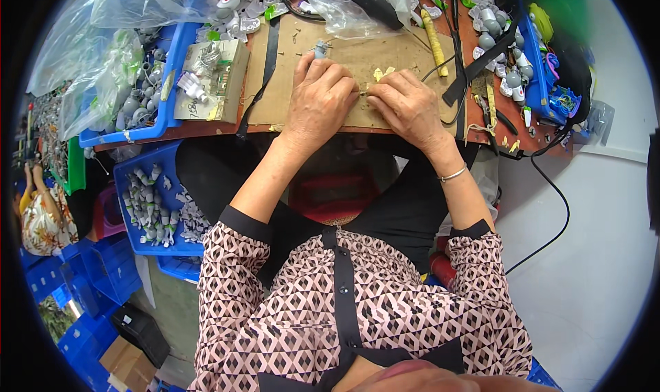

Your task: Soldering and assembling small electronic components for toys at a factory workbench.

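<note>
Over on the bench (548, 143), a cardboard sheet (385, 48) is lying in the middle, a part (320, 49) sitting over it just beyond the left fingers (331, 75). A block (232, 93) is standing at the cardboard's left, a tub (181, 45) farther left. Pliers (508, 122) are lying to the right, another tub (537, 95) sitting past them. Below, left of the legs (227, 175), a tray (182, 247) is holding more parts (148, 213)

We see tan cardboard (357, 58), a blue tray (182, 47) and a pink shirt (295, 309) patterned with black diamonds. The half-hidden small part (320, 49) seems blue-grey.
</note>
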The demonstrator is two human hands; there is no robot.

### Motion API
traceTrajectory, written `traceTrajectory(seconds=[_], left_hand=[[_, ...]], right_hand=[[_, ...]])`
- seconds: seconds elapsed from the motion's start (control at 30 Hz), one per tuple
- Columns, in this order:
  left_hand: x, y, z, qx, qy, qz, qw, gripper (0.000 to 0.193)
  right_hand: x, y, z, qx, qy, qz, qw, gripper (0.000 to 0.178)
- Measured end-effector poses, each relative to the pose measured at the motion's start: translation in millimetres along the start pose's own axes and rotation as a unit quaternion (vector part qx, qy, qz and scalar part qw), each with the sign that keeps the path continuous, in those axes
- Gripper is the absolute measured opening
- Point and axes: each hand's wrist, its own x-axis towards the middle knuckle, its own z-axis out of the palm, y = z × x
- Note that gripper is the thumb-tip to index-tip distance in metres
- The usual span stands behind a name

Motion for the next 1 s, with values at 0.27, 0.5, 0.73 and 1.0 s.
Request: traceTrajectory(seconds=[0.27, 0.5, 0.73, 1.0], left_hand=[[1.2, 0.6, -1.4, -0.007, -0.006, 0.005, 1.000, 0.014], [-1.6, 3.6, -1.1, -0.019, 0.011, -0.026, 0.999, 0.015], [-3.5, 6.4, -2.6, -0.015, 0.006, -0.035, 0.999, 0.015], [-0.5, 7.0, -1.6, -0.025, 0.013, -0.023, 0.999, 0.015]], right_hand=[[5.7, 1.6, 4.8, 0.058, -0.030, 0.071, 0.995, 0.011], [6.5, -2.0, 5.2, 0.047, -0.031, 0.090, 0.994, 0.012], [7.7, 2.3, 7.3, 0.090, -0.014, 0.083, 0.992, 0.011], [5.5, -1.2, 6.6, 0.104, -0.001, 0.074, 0.992, 0.011]])
